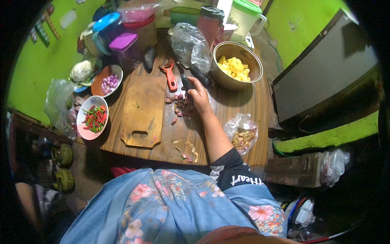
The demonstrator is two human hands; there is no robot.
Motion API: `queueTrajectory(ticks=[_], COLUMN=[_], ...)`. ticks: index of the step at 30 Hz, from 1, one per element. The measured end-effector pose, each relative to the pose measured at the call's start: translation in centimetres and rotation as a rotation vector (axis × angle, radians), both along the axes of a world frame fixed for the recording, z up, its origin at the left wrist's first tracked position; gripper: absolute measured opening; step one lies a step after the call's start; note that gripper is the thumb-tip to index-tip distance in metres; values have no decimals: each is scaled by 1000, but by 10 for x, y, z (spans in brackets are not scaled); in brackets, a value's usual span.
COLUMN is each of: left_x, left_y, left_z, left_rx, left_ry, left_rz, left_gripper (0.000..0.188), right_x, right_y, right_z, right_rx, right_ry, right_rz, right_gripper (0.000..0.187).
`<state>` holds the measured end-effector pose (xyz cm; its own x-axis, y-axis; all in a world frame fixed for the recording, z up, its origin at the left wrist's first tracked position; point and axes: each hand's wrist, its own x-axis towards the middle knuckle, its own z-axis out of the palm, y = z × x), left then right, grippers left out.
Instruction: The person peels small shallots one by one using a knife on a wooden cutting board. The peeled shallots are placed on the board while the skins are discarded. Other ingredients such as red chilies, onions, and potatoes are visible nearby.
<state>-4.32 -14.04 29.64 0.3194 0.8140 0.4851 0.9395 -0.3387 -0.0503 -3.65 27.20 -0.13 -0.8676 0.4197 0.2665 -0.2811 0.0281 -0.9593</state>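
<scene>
My right hand is closed around the black handle of a knife, whose blade points away from me. Just left of the knife lies a red-orange peeler. Several unpeeled shallots are loose on the wood beside my hand. Left of them sits a wooden cutting board with a slot at its near end and a small green bit on it. Dark long vegetables, perhaps cucumbers or eggplants, rest farther back, one near the board and another by the knife. My left hand is out of view.
A metal pot of yellow cubes stands at right; a plastic bag of peelings lies near the right edge. Left are bowls of chilies and peeled shallots, plus cauliflower. Containers and a clear bag crowd the back.
</scene>
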Motion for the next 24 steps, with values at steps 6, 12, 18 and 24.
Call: queueTrajectory(ticks=[6,12,18,24], left_x=[58,70,84,84], left_y=[48,59,52,51], left_z=[-127,-185,-183,-179], left_rx=[-483,-606,-606,-567], left_ry=[-163,-242,-300,-325], left_rz=[-110,-97,-46,-52], left_gripper=[39,38,36,35], right_x=[-2,1,-2,-9], right_y=[-6,-5,-5,6], right_z=[11,6,-1,-16], right_rx=[78,87,85,102], right_ry=[-4,52,23,31], right_rz=[-36,-32,-52,-83], right_gripper=[50,49,48,46])
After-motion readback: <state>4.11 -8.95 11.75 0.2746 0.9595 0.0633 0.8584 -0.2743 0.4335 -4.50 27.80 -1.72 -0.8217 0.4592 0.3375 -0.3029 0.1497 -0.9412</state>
